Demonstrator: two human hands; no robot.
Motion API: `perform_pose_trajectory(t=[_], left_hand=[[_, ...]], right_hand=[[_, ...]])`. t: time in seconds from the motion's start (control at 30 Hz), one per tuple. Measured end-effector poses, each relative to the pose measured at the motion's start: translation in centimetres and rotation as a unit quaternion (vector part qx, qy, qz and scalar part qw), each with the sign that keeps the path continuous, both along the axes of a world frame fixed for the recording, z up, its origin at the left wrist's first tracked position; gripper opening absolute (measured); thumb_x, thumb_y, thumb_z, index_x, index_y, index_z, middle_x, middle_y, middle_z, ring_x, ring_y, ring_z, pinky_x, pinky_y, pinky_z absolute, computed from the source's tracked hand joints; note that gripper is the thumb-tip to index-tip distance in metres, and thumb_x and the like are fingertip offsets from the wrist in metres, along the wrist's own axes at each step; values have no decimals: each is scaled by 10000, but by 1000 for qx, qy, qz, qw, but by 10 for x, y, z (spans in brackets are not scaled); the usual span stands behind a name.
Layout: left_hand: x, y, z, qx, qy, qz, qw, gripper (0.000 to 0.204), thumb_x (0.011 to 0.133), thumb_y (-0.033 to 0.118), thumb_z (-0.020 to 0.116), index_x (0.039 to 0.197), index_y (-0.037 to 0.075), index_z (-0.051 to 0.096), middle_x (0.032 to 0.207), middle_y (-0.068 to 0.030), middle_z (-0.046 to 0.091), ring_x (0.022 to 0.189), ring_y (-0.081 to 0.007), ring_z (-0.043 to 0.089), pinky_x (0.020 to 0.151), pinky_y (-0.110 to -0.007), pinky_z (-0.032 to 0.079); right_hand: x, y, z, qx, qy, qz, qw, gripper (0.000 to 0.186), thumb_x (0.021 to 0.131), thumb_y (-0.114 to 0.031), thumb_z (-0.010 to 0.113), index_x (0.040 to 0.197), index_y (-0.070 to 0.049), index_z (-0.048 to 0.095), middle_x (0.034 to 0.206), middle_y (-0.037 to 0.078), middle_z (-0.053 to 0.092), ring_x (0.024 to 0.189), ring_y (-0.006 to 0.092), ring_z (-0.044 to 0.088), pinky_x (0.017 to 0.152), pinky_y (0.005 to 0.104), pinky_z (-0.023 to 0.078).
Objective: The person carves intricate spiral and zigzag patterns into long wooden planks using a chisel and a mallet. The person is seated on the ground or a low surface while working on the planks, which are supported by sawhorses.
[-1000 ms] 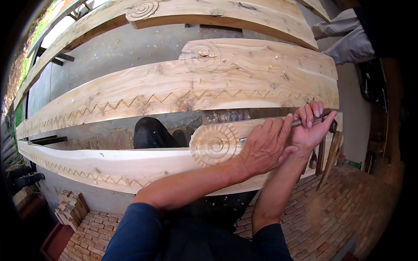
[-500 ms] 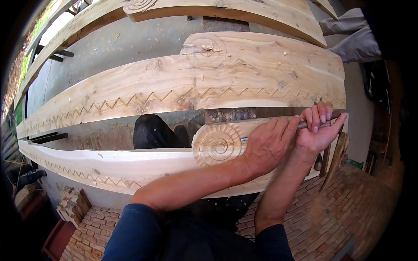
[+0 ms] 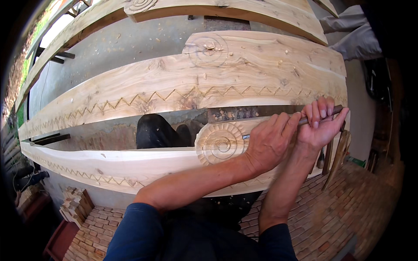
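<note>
The near plank runs left to right, its far edge bordering an open gap where a dark shoe shows; beyond the gap lies the middle plank with a zigzag cut along its near edge, and a third plank farther off. Brick floor lies open on the near right. A carved rosette sits at the near plank's right end. The chisel points left, its tip just beside the rosette's right rim. The left hand wraps the shaft, grip pressed together; the right hand clasps the handle, fingers curled shut.
</note>
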State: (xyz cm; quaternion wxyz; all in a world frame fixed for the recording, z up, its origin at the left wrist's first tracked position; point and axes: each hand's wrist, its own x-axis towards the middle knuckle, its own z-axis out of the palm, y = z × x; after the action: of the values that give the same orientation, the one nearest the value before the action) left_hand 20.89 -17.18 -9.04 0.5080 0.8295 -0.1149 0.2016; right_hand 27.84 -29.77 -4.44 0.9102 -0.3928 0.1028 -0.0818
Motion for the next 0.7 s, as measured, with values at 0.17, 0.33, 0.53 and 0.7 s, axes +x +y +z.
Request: perform_pose_trajectory(t=[0.17,0.33,0.53,0.7], left_hand=[[3,0,1,-14,2,8,1000,453,864,60,670,1311,25,609,889,-90,552,756,-253,604,605,-378,497],[3,-3,-1,-15,21,8,1000,458,855,46,667,1310,38,617,893,-83,553,753,-251,610,598,-379,503],[4,-3,1,-3,48,9,999,445,861,50,671,1304,46,628,889,-81,551,761,-251,621,592,-382,505],[5,-6,0,-3,58,21,998,418,884,52,668,1300,44,630,900,-83,563,774,-260,629,600,-386,507]], right_hand=[[7,8,4,-29,23,4,999,577,1098,-616,389,753,-154,403,629,8,376,411,109,230,392,262,208],[10,4,-3,-10,28,9,1000,575,1102,-608,389,750,-154,400,623,5,366,415,106,215,388,258,201],[13,1,-11,-15,55,-3,998,570,1108,-600,391,754,-154,400,627,-4,359,434,101,196,395,258,193],[17,4,-15,-3,75,4,997,568,1100,-609,413,762,-153,399,631,-4,361,440,95,201,412,258,192]])
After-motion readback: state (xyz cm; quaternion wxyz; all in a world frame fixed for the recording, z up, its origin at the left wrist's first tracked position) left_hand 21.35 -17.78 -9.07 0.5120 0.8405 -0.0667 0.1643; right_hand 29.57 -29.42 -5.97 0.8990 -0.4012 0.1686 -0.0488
